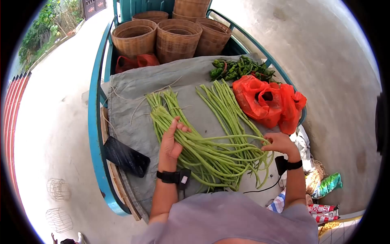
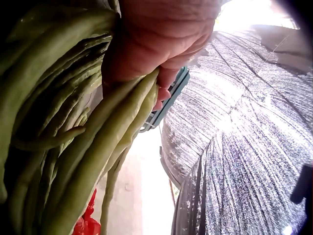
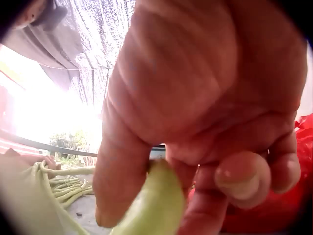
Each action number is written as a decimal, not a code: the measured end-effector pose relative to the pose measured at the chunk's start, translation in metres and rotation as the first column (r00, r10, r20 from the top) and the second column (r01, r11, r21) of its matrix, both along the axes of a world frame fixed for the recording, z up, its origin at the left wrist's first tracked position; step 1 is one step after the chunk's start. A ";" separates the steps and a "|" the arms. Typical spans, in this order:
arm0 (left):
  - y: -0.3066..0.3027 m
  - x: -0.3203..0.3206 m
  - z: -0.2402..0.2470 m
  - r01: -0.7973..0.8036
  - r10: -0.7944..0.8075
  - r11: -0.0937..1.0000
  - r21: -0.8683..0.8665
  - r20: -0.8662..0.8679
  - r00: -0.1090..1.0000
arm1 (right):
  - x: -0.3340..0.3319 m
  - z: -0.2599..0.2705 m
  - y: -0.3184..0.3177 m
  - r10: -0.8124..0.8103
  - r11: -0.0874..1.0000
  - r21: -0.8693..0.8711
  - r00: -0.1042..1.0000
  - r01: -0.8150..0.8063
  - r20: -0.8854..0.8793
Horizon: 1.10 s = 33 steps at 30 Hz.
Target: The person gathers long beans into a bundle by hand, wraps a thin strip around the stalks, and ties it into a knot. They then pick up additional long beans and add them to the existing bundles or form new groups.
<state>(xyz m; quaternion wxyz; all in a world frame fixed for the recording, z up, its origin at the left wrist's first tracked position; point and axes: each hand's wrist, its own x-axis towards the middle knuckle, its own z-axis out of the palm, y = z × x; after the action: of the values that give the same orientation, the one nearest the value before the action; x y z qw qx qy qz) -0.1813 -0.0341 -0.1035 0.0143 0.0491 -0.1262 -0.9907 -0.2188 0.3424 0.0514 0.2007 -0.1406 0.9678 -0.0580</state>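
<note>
My left hand [image 1: 172, 142] grips a thick bunch of long green beans [image 1: 195, 142] around its upper part; in the left wrist view the beans [image 2: 98, 142] run out from under the hand [image 2: 161, 39]. At the right, my right hand [image 1: 282, 144] pinches bean ends near the bunch's lower right, and in the right wrist view one bean tip [image 3: 156, 196] shows between thumb and fingers of the hand [image 3: 195, 98]. Behind the held bunch, another group of long beans [image 1: 221, 101] lies on the grey cloth [image 1: 130, 89].
Red plastic bags [image 1: 264, 101] sit at the right, with green peppers [image 1: 239, 68] behind them. Wicker baskets [image 1: 178, 38] stand at the back of the cart. A dark phone-like object [image 1: 126, 156] lies at the left near the blue rail [image 1: 95, 134]. Sacks [image 1: 302, 142] are at the lower right.
</note>
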 end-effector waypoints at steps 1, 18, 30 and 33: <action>0.000 0.000 0.001 0.000 0.000 1.000 -0.004 0.012 1.000 | -0.001 0.003 0.013 -0.070 0.993 -0.078 0.975 0.088 0.213; -0.004 0.005 0.012 0.061 -0.060 0.998 -0.019 0.059 0.996 | -0.094 -0.125 -0.049 -0.179 0.970 0.084 0.904 0.229 -0.389; -0.005 0.009 0.020 0.075 -0.074 0.997 -0.034 0.038 0.997 | -0.061 -0.074 -0.072 -0.306 0.507 -0.719 0.879 0.476 0.365; -0.006 0.007 0.016 0.106 -0.105 0.992 -0.064 0.014 0.994 | -0.033 -0.049 -0.097 -0.146 0.299 -0.829 0.881 0.472 0.449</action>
<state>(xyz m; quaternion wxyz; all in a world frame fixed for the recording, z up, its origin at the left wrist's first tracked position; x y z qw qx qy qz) -0.1747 -0.0406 -0.0871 -0.0374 0.0474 -0.1605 -0.9852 -0.2517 0.2458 0.0028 0.2103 -0.0264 0.7326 -0.6468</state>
